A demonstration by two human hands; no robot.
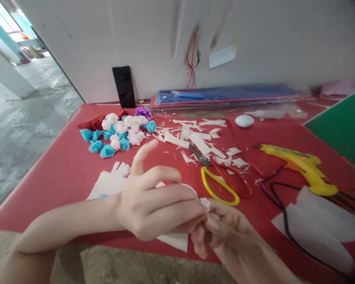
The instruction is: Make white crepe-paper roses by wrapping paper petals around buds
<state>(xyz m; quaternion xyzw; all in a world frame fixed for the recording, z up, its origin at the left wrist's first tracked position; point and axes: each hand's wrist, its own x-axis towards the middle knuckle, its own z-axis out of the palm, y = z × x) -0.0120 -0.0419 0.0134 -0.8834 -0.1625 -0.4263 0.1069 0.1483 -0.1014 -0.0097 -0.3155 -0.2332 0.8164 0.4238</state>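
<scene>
Near the front edge of the red table, my left hand (158, 201) and my right hand (225, 227) meet at a small piece of white paper (205, 203). My right thumb and fingers pinch it. The fingertips of my left hand press at the same piece, with its index finger raised and bent; its thumb is hidden. White paper sheets (177, 240) lie beneath and behind my left hand. Just beyond my hands are scissors (220, 185) with one yellow and one red handle, their blades among white paper scraps (199, 142).
Paper flowers (115, 130) in blue, pale pink, red and purple lie at the back left, before a black phone (124, 86) leaning on the wall. A yellow glue gun (301, 163) with a dark cord, translucent sheets (319, 225) and a green board (341, 122) are on the right.
</scene>
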